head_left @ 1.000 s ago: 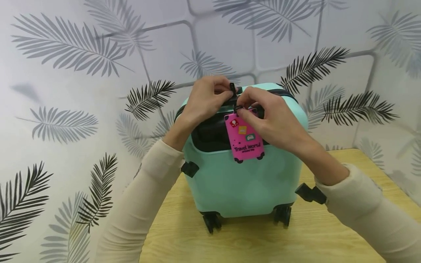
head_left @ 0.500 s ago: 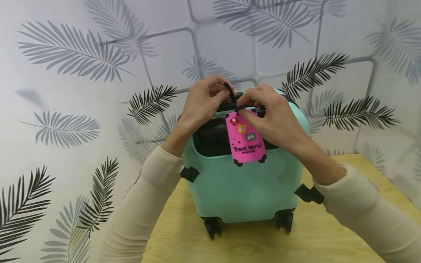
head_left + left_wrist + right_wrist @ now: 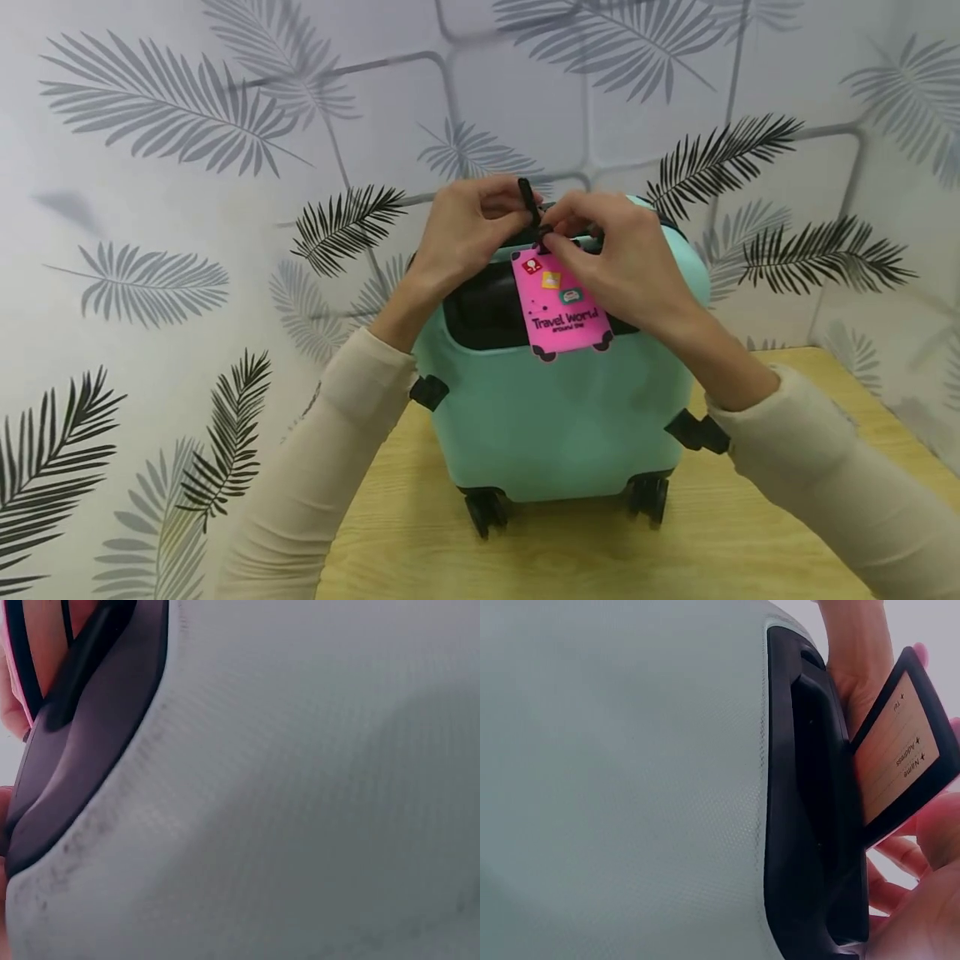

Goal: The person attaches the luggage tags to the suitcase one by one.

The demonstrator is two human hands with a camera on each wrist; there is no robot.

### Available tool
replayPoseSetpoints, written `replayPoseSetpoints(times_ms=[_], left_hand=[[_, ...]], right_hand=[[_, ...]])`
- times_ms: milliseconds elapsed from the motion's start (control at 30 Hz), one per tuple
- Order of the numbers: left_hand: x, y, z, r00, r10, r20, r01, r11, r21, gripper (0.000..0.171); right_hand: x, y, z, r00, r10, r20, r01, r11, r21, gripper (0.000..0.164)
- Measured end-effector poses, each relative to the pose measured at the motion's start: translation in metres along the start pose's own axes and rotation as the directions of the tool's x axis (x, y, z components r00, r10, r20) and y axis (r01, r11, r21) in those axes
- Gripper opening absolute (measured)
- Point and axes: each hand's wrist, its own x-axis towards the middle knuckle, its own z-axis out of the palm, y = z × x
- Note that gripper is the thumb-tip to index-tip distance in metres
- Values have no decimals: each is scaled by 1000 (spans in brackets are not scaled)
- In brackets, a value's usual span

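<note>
A pink luggage tag (image 3: 562, 312) printed "Travel World" hangs in front of the mint-green suitcase (image 3: 562, 425). My left hand (image 3: 467, 229) pinches the tag's black strap (image 3: 528, 200), whose free end sticks up past the fingers. Beside it, my right hand (image 3: 622, 258) pinches the strap's lower part, right at the tag's top edge. In the right wrist view, the tag's back shows a card (image 3: 896, 746) with name and address lines, next to the suitcase's black handle (image 3: 821, 787). The fingertips hide where the strap meets the handle.
The suitcase stands upright on black wheels (image 3: 486, 510) on a light wood table (image 3: 570, 558). Close behind is a wall (image 3: 517, 100) with a leaf pattern. Dark camera mounts (image 3: 429, 392) stick out from the sleeves.
The strap's free end has tilted and shifted slightly between the fingers. The tag's lower edge has swung up a little and right. Both hands keep their pinch in nearly the same place.
</note>
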Motion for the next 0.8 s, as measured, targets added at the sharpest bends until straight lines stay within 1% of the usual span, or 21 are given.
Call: replayPoseSetpoints(times_ms=[133,200,433,500,600,667,800], left_hand=[[1,1,0,999,24,-45,-23,1000,7,12],[2,1,1,997,33,-65,-32,999,17,12],[4,-1,7,987,91,-130,-86,996,39,13],[3,-1,8,985,94,-144,-89,995,40,14],[4,-1,9,983,98,-157,-93,995,39,14],[4,-1,10,982,102,-162,-95,994,52,13],[7,0,9,977,154,-150,-137,983,121,7]], right_hand=[[6,-1,1,1000,-22,-21,22,1000,4,9],[8,-1,1,1000,-19,-24,19,1000,3,10],[11,0,5,998,34,-57,-36,998,-44,9],[12,0,5,997,50,-58,-54,997,-59,9],[13,1,4,997,66,-50,-69,995,-67,9],[14,3,4,997,55,-48,-58,996,-65,9],[13,5,4,998,27,-57,-30,999,-42,7]])
